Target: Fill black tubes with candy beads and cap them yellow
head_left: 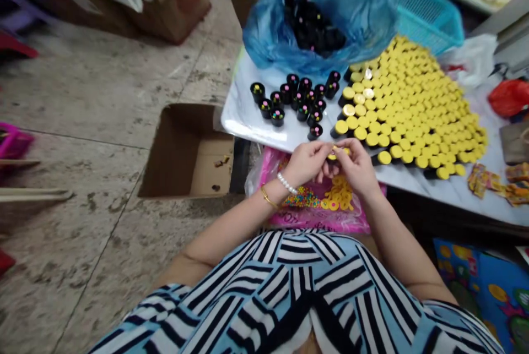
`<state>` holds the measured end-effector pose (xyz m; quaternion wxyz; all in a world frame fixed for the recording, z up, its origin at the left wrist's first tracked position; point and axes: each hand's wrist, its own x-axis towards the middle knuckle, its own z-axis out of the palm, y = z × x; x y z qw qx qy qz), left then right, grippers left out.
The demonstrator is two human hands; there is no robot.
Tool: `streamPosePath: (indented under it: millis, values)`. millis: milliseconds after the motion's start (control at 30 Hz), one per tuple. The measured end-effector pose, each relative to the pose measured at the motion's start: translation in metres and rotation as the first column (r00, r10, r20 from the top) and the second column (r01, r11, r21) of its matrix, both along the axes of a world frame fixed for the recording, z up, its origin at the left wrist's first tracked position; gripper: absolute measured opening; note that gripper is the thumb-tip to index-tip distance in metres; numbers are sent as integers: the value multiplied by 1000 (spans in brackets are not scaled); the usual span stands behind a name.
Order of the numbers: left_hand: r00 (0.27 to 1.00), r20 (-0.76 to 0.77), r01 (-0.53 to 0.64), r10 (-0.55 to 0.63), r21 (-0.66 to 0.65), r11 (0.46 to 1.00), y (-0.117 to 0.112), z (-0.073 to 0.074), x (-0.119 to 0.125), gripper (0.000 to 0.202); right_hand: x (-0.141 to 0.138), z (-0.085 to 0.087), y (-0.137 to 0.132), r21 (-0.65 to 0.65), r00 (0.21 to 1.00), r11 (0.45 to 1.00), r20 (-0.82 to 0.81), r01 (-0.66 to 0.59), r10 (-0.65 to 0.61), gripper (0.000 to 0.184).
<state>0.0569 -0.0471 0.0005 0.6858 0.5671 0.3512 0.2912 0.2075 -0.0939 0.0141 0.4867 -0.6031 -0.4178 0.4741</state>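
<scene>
My left hand (308, 161) and my right hand (357, 169) meet at the table's near edge, fingers pinched together around a small yellow cap (335, 152) on a black tube that is mostly hidden. Just below them lies a pink tray (363, 221) with coloured beads and loose yellow caps (339, 199). On the white table (239, 114) stand several open black tubes (295, 98) with coloured bits inside. To their right is a large stack of yellow-capped tubes (413, 106).
A blue plastic bag (268, 40) of black tubes sits at the table's back, with a teal basket (421, 7) beside it. An open cardboard box (190, 150) stands on the stone floor to the left. Small wrappers (496, 183) lie at the right.
</scene>
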Motion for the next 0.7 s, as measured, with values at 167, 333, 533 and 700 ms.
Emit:
streamPosePath:
  millis: [167, 333, 533, 700]
  values:
    - [989, -68, -84, 135, 496, 864, -10, -6, -11, 57, 0, -3, -7, 18, 994, 997, -86, 70, -68, 36]
    - [978, -83, -114, 191, 557, 823, -7, -17, -9, 37, 3, 0, -18, 35, 939, 985, -309, 171, -152, 33]
    - [992, -51, -76, 114, 475, 877, 1, -21, -11, 39, 15, 15, -3, -167, 952, 986, -303, -9, -42, 34]
    - [991, -21, -114, 129, 339, 934, -2, -26, -4, 36, 8, 19, 14, -197, 982, 976, -177, -94, 58, 36]
